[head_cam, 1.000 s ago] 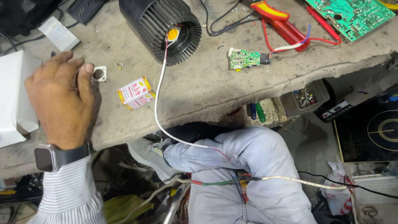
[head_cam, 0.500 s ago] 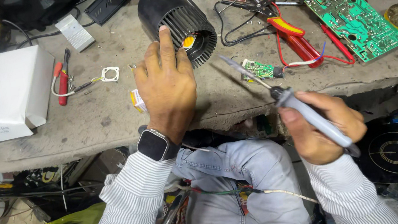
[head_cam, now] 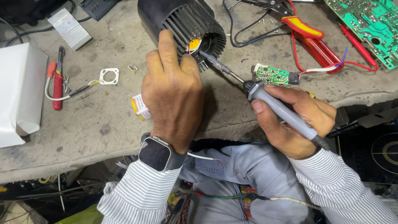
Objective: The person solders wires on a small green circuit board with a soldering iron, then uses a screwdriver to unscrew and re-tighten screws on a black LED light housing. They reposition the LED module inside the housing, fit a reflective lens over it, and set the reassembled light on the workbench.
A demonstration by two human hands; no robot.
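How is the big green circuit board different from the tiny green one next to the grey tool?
The big green circuit board is a wide rectangle lying far right on the bench; the tiny green circuit board is much smaller and sits by the tip end of the grey soldering iron. A red wire reaches the tiny one. Both are green, lying flat.

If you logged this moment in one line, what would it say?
left hand: steadying black finned housing | right hand: holding soldering iron, tip in housing's open end | small board: beside iron, on bench
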